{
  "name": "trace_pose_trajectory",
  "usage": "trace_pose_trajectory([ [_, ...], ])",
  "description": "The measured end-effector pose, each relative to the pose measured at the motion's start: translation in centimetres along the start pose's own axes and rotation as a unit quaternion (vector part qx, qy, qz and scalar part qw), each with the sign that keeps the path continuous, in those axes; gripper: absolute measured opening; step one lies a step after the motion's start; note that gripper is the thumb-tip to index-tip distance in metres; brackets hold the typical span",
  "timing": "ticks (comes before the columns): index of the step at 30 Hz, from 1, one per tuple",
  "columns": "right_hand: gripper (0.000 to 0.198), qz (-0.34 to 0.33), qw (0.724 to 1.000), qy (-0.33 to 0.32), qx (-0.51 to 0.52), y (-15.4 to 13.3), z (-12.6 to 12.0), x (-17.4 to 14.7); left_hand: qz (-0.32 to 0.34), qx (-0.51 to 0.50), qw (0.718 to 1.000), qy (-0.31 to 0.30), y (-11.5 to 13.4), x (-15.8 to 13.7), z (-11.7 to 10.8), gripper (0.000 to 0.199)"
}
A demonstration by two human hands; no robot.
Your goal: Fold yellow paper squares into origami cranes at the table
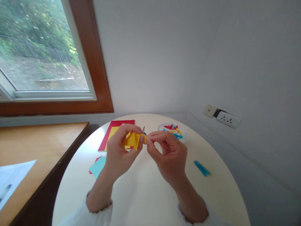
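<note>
Between my two hands, above the round white table (145,194), is a folded piece of yellow origami paper (132,140). My left hand (121,153) grips its body between thumb and fingers. At the right end of the fold, my right hand (169,153) pinches a small tip between thumb and index finger. The fingers cover part of the paper, so its full shape is hidden. Just behind the hands, scissors (143,128) show only in part.
Red and yellow paper sheets (108,131) lie at the back left, with light-blue squares (98,166) nearer. A clear plate (185,138) holds several small folded-paper cranes. Blue paper strips (201,168) lie at right. A wooden desk (47,141) stands left, below a window (44,47).
</note>
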State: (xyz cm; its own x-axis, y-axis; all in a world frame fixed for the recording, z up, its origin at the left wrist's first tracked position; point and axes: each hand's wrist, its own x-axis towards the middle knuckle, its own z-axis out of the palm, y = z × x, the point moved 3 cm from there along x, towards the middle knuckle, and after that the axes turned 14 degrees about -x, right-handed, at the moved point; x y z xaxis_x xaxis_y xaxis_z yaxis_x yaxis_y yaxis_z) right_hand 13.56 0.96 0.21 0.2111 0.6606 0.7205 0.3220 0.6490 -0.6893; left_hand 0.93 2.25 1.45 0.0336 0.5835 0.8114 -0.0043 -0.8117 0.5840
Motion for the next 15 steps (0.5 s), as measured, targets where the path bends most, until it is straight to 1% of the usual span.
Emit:
trace_pose_trajectory([
  [11, 0.009, 0.004, 1.000, -0.005, 0.011, 0.00, -0.08, 0.00, 0.006, -0.010, 1.000, 0.000, 0.09, -0.08, 0.10, 0.012],
  [15, 0.007, 0.021, 0.999, -0.017, 0.021, 0.12, -0.12, 0.06, 0.002, -0.025, 1.000, 0.002, -0.02, -0.10, 0.06, 0.015],
])
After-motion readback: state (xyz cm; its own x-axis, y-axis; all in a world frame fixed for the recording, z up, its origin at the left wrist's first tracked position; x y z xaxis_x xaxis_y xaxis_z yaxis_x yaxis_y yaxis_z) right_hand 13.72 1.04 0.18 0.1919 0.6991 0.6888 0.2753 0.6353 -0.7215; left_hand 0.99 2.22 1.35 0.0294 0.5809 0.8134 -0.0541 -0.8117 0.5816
